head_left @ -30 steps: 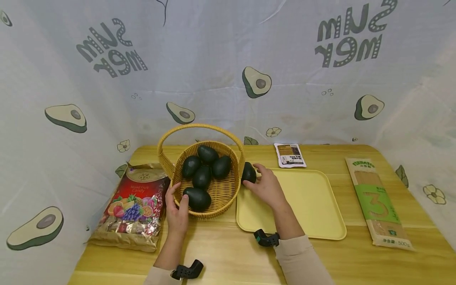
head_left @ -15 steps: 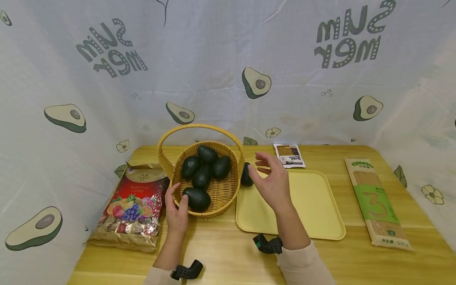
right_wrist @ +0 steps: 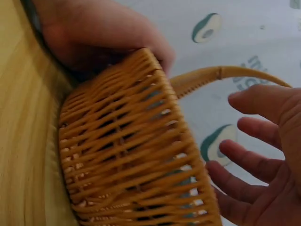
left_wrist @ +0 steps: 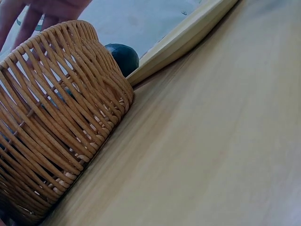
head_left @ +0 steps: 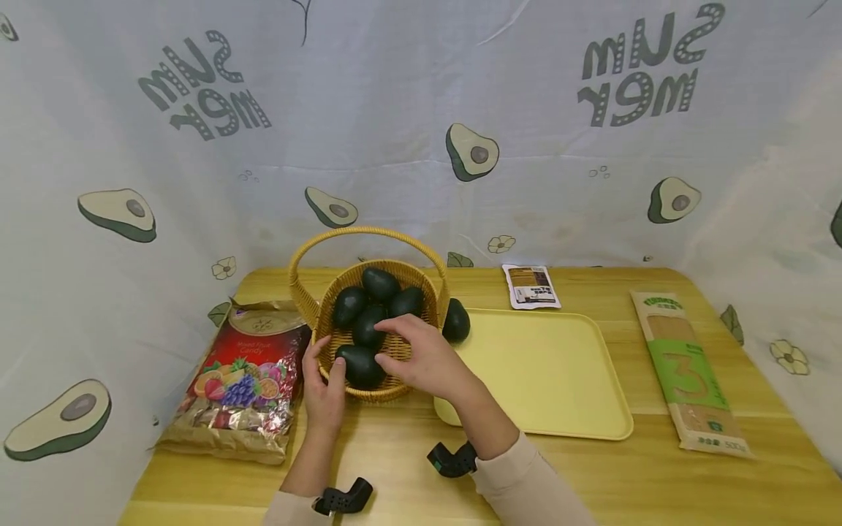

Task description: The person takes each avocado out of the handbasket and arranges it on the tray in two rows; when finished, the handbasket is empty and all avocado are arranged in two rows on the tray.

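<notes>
Right hand fingers: the right hand [head_left: 424, 359] is hovering over the near right part of the wicker basket [head_left: 408, 351], fingers spread loosely and holding nothing; the right wrist view is showing them open and apart beside the basket wall.
Left hand fingers: the left hand [head_left: 327, 389] is gripping the basket's near left rim, thumb curling over the edge, fingers lying against the outer wall.
Avocados in basket: five dark green avocados are lying inside; the nearest avocado [head_left: 359, 365] is sitting between the two hands, just beside the left thumb, and the right fingertips are reaching above the middle one [head_left: 365, 326].
Avocado outside: one lone avocado [head_left: 456, 321] is resting on the far left corner of the yellow tray [head_left: 559, 372], just right of the basket.
Basket: it is standing upright on the wooden table [head_left: 592, 475], handle arching over it, just left of the tray.
Left side: a bag of mixed fruit candy [head_left: 245, 380] is lying near the basket's left.
Right side: a long pack of noodles [head_left: 687, 369] is lying well apart from the tray.
Far edge: a small sachet [head_left: 530, 286] is lying beyond the tray.
</notes>
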`<state>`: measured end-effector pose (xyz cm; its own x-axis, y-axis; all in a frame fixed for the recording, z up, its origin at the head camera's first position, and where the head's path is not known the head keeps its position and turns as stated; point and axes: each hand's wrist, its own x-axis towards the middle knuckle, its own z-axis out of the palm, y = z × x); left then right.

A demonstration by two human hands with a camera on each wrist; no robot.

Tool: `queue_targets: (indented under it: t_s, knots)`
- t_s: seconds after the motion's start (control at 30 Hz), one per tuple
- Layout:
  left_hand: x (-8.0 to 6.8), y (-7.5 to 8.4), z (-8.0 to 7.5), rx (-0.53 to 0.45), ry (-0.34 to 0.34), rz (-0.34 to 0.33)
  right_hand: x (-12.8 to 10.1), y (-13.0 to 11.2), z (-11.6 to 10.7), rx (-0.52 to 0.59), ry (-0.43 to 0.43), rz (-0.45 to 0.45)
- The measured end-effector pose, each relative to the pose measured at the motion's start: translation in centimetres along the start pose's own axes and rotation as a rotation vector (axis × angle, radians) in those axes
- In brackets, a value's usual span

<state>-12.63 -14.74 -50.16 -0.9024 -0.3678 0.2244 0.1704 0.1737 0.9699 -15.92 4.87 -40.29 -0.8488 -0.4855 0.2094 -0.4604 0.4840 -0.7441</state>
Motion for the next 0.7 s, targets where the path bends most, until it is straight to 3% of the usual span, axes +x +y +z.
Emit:
queue_targets:
  t_s: [0.33,0.7]
  knots:
    - [0.2,-0.1,0.3,0.0,0.008,-0.004,2.8,0.1,2.1,-0.139,-0.292,0.095]
    - [0.1,0.2,0.2,-0.012,0.016,-0.002,3.6,-0.3,3.9,-0.258,-0.351,0.087]
